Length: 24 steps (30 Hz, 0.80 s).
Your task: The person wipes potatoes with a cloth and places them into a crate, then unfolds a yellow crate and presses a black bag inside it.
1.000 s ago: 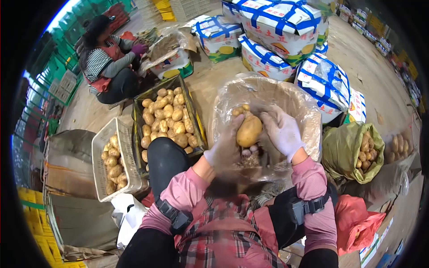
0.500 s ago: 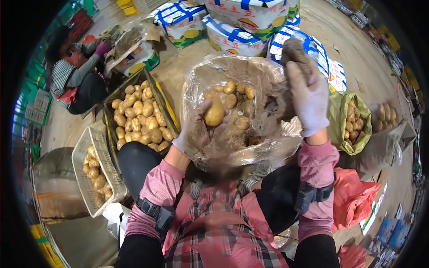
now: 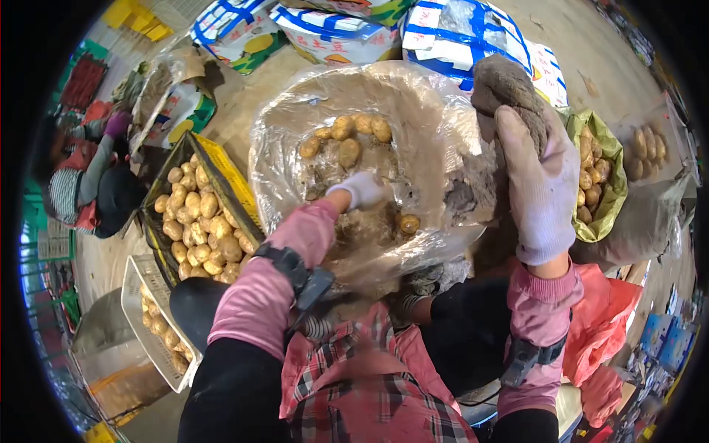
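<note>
My left hand [image 3: 365,190], in a dirty white glove, reaches down into a box lined with clear plastic [image 3: 277,136]. Its fingers are blurred and turned away, so whether a potato is in them is hidden. Close beyond it, several potatoes [image 3: 342,128] lie in a curved row inside the box, and a lone potato [image 3: 408,224] sits to its right. My right hand [image 3: 543,166], gloved too, is raised over the box's right side. Its fingers are closed round a grey-brown muddy cloth [image 3: 508,92]. More muddy grey material [image 3: 473,188] hangs over the liner below it.
To the left stand a dark-lined yellow crate [image 3: 229,188] and a white basket [image 3: 136,295], both holding potatoes. A green bag of potatoes [image 3: 609,196] is at right. Taped printed cartons [image 3: 458,33] line the back. Another person [image 3: 85,177] crouches at far left.
My left hand has gone from holding up a potato to reaching down inside the lined box. My right hand keeps the cloth and has shifted slightly right. The view has swung a little.
</note>
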Motion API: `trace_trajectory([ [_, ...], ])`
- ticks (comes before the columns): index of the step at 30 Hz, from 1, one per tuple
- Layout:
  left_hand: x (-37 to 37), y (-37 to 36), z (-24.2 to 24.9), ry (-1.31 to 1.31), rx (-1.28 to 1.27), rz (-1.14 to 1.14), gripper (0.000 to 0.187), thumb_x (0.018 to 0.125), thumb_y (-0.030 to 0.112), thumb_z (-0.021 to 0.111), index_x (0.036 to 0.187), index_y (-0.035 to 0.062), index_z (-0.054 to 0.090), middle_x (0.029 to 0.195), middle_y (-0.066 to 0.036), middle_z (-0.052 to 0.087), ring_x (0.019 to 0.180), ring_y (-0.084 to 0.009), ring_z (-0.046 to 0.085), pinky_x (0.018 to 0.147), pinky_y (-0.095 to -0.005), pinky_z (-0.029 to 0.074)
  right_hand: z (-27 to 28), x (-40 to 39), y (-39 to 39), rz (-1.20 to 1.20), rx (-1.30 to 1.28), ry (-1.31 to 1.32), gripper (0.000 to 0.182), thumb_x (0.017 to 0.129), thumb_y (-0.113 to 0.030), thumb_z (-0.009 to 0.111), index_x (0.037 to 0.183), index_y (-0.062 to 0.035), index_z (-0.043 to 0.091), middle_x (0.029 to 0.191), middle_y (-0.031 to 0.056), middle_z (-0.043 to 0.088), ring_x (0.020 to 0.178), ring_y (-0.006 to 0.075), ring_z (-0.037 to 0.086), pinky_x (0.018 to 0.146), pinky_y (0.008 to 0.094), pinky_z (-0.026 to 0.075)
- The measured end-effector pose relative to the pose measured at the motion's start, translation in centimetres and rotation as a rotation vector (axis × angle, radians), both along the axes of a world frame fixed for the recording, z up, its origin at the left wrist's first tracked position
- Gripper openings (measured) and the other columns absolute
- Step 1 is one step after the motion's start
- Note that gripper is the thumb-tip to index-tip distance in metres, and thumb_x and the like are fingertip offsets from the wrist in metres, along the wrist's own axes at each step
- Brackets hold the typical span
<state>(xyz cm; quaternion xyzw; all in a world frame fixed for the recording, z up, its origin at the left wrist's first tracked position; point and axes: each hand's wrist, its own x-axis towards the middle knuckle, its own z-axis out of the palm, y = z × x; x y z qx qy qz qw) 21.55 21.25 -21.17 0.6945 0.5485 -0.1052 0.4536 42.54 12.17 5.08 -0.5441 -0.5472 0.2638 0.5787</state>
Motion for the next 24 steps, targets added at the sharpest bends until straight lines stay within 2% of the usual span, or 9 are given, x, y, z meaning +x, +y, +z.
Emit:
trace_trajectory([
  [2, 1.6, -0.7, -3.6, -0.081, 0.013, -0.282, 0.034, 0.084, 0.035, 0.060, 0.088, 0.0040, 0.072, 0.085, -0.016, 0.072, 0.077, -0.0302, 0.068, 0.077, -0.0391, 0.053, -0.5, 0.3, 0.2, 0.005, -0.019, 0.084, 0.031, 0.093, -0.014, 0.066, 0.118, 0.0041, 0.065, 0.107, 0.0065, 0.071, 0.099, 0.0105, 0.063, 0.090, 0.0264, 0.048],
  [3, 1.9, -1.6, -8.0, -0.149, 0.175, -0.407, 0.035, 0.084, 0.036, 0.059, 0.099, 0.0074, 0.073, 0.092, -0.019, 0.072, 0.084, -0.0352, 0.069, 0.080, -0.0403, 0.054, -0.4, 0.5, 0.2, -0.007, -0.044, 0.117, 0.031, 0.093, -0.013, 0.066, 0.119, 0.0039, 0.065, 0.107, 0.0065, 0.071, 0.099, 0.0105, 0.063, 0.090, 0.0264, 0.048],
  [6, 5.6, -2.6, -4.7, 0.149, 0.040, -0.820, 0.043, 0.085, 0.042, 0.060, 0.111, 0.0096, 0.072, 0.115, -0.017, 0.069, 0.105, -0.0361, 0.066, 0.089, -0.0435, 0.052, -0.6, 2.0, 0.3, -0.034, -0.114, 0.066, 0.034, 0.094, -0.012, 0.065, 0.123, 0.0040, 0.062, 0.110, 0.0071, 0.070, 0.099, 0.0109, 0.062, 0.091, 0.0265, 0.048],
  [9, 7.1, -3.7, -7.6, 0.140, 0.079, -0.767, 0.043, 0.085, 0.041, 0.062, 0.115, 0.0117, 0.070, 0.117, -0.016, 0.068, 0.107, -0.0354, 0.065, 0.089, -0.0434, 0.052, -0.8, 2.9, 0.4, -0.043, -0.182, -0.055, 0.037, 0.097, -0.014, 0.062, 0.129, 0.0043, 0.059, 0.117, 0.0070, 0.068, 0.105, 0.0121, 0.061, 0.095, 0.0275, 0.046],
  [12, 7.7, -4.6, -9.8, 0.182, 0.150, -0.795, 0.041, 0.089, 0.040, 0.061, 0.117, 0.0107, 0.068, 0.117, -0.015, 0.068, 0.105, -0.0337, 0.066, 0.087, -0.0420, 0.053, -1.5, 2.5, 1.0, 0.030, -0.162, 0.095, 0.040, 0.095, -0.017, 0.064, 0.129, 0.0042, 0.059, 0.118, 0.0072, 0.067, 0.105, 0.0132, 0.061, 0.097, 0.0285, 0.046],
  [17, 6.5, -3.6, -10.3, 0.144, 0.067, -0.788, 0.038, 0.094, 0.037, 0.058, 0.120, 0.0091, 0.065, 0.115, -0.013, 0.069, 0.101, -0.0310, 0.067, 0.083, -0.0397, 0.055, -0.5, 1.8, 1.0, -0.003, -0.232, 0.002, 0.044, 0.093, -0.018, 0.066, 0.130, 0.0047, 0.058, 0.116, 0.0073, 0.068, 0.106, 0.0125, 0.060, 0.097, 0.0287, 0.046],
  [20, 4.6, -1.4, -8.4, -0.063, -0.200, -0.642, 0.037, 0.097, 0.035, 0.057, 0.121, 0.0081, 0.063, 0.115, -0.011, 0.069, 0.098, -0.0294, 0.068, 0.081, -0.0383, 0.056, -0.8, 2.2, 0.6, 0.014, -0.166, -0.097, 0.042, 0.093, -0.017, 0.066, 0.129, 0.0044, 0.059, 0.115, 0.0065, 0.068, 0.105, 0.0121, 0.060, 0.096, 0.0282, 0.045],
  [21, 3.6, -0.5, -7.6, -0.158, -0.327, -0.546, 0.036, 0.098, 0.034, 0.056, 0.122, 0.0077, 0.062, 0.115, -0.011, 0.069, 0.097, -0.0288, 0.068, 0.080, -0.0379, 0.057, -0.8, 2.0, 0.4, 0.030, -0.191, -0.021, 0.042, 0.094, -0.017, 0.065, 0.129, 0.0043, 0.059, 0.116, 0.0063, 0.067, 0.105, 0.0117, 0.060, 0.096, 0.0279, 0.045],
  [24, 0.1, 1.7, -3.5, -0.366, -0.763, -0.075, 0.040, 0.101, 0.036, 0.054, 0.126, 0.0048, 0.058, 0.111, -0.012, 0.069, 0.092, -0.0258, 0.069, 0.073, -0.0343, 0.059, 0.0, 1.4, 0.0, 0.091, -0.233, 0.153, 0.041, 0.094, -0.015, 0.064, 0.130, 0.0038, 0.058, 0.117, 0.0056, 0.067, 0.105, 0.0104, 0.059, 0.095, 0.0269, 0.045],
])
